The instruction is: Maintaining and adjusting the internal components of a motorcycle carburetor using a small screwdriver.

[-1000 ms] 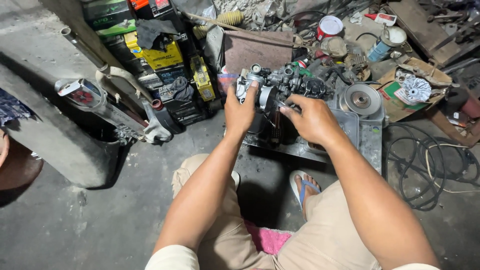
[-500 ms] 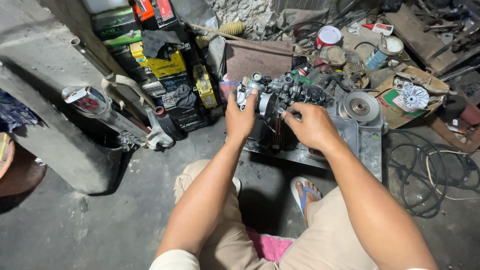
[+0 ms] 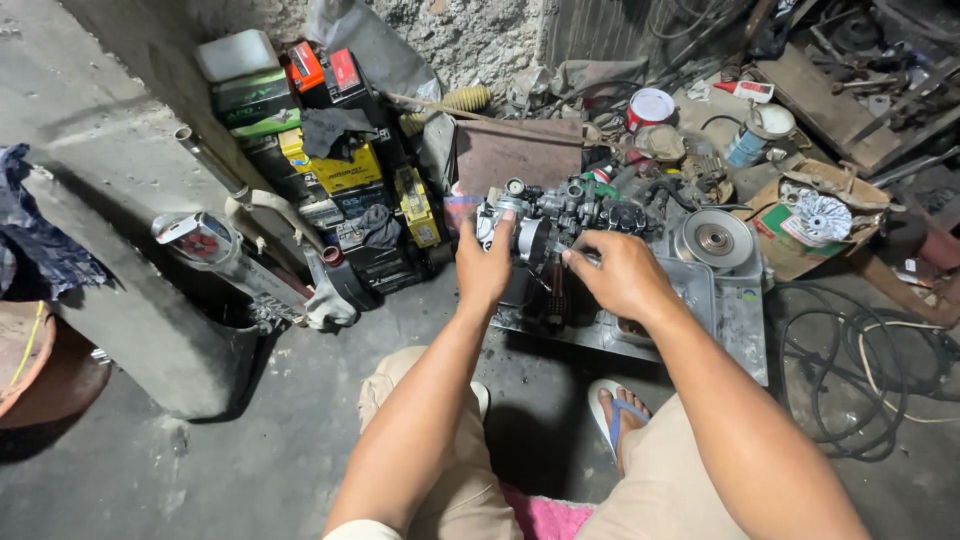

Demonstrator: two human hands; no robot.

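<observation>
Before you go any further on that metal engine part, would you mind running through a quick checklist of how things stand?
1. Left hand grips the metal engine part at its left side: ok.
2. Right hand is at the part's front, fingers pinched together: ok; what they hold, cannot tell.
3. The part sits above the metal tray: ok; resting or lifted, cannot tell.
4. The round pulley disc lies apart from both hands: ok.
5. Loose cables lie on the floor close to the sandalled foot: not ok.
</observation>
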